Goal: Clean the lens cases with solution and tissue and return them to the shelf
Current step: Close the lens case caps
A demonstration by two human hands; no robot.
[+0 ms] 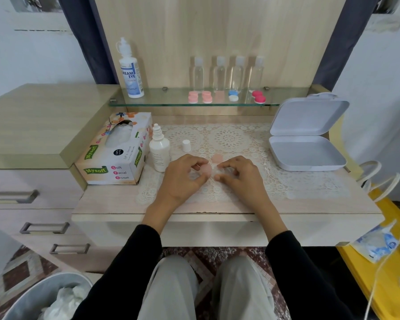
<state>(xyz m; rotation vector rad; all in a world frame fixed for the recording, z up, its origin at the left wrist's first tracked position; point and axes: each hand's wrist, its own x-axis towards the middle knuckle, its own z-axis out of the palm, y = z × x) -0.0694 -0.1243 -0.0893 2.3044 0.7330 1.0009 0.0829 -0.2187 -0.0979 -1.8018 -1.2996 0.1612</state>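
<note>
A tissue box [116, 151] stands at the left of the surface [310, 204], a white bottle [159, 153] with a bare nozzle just beside it and a loose white cap [186, 145] near it on the lace mat [229, 137]. At centre, the left hand [183, 179] takes a pale pink lens case [206, 170] in a pinching grip over the mat. The right hand [238, 175] pinches the case's other, blurred end, its grip equally closed. A white hinged box [307, 135] lies open at right. Other cases [207, 97] line the glass shelf [166, 101] behind.
</note>
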